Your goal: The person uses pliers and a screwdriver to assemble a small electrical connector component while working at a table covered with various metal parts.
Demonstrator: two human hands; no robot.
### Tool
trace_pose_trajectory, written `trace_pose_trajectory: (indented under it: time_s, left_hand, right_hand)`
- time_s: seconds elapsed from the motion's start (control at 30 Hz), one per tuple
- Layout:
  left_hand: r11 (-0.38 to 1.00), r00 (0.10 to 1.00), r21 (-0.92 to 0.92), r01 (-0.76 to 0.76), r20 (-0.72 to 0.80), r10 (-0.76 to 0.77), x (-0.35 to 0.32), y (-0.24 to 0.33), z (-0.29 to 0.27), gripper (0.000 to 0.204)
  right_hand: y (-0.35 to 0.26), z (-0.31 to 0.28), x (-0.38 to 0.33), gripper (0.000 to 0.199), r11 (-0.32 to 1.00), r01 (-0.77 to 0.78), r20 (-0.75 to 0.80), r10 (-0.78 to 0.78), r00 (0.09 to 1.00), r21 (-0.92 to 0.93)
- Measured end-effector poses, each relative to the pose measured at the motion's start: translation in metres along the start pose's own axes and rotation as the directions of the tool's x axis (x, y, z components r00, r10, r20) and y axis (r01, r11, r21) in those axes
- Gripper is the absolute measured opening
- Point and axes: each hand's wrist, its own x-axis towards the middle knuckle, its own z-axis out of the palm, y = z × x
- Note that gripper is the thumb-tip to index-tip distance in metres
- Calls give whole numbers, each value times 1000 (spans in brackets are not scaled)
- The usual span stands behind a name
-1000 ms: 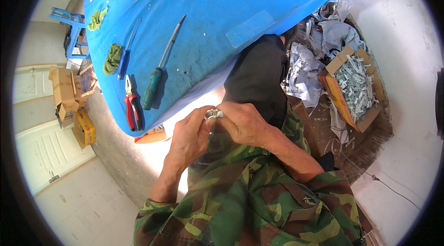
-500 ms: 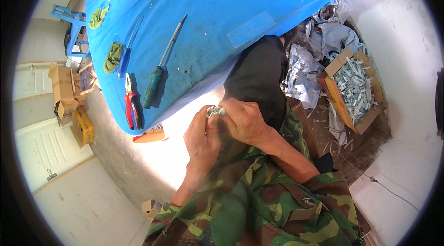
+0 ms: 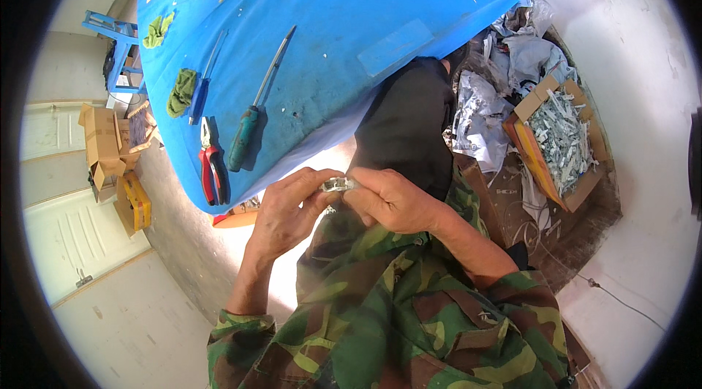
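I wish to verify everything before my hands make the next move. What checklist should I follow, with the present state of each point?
1. Small silvery part held: ok, between left hand and right hand.
2. One hand free for a tool: not ok, both are occupied.
3. Red-and-black combination pliers resting on blue tablecloth: ok, near its edge.
4. Teal-handled screwdriver lying beside the pliers: ok.
5. Part's covered faces undamaged: cannot tell, the hands hide them.

Room over blue cloth (image 3: 322, 71) right of teal screwdriver (image 3: 247, 126); pliers (image 3: 210, 150) (red-handled) obstruct left.
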Motion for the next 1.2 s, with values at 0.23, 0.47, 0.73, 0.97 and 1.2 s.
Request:
trace_pose_trajectory:
  time_s: [0.23, 0.47, 0.73, 0.97, 1.2]
  left_hand:
    - [994, 995, 68, -90, 58, 86, -4, 0, -2, 38]
    - [954, 977, 216, -209, 86, 194, 3, 8, -8, 29]
    - [959, 995, 275, -71, -42, 85, -8, -6, -6, 26]
    - [996, 987, 85, 19, -159, -6, -6, 5, -4, 27]
    - [993, 981, -96, 72, -171, -87, 4, 8, 7, 27]
  right_hand:
    - [-6, -12, -3, 29, 960, -119, 246, 54, 968, 254]
    - [2, -4, -3, 29, 997, 51, 114, -44, 993, -62]
    - [8, -11, -7, 23, 779, 93, -184, -259, 948, -620]
    - [6, -2, -3, 24, 871, 164, -206, -286, 936, -463]
    - [-3, 2, -3, 24, 884, 181, -211, -294, 932, -432]
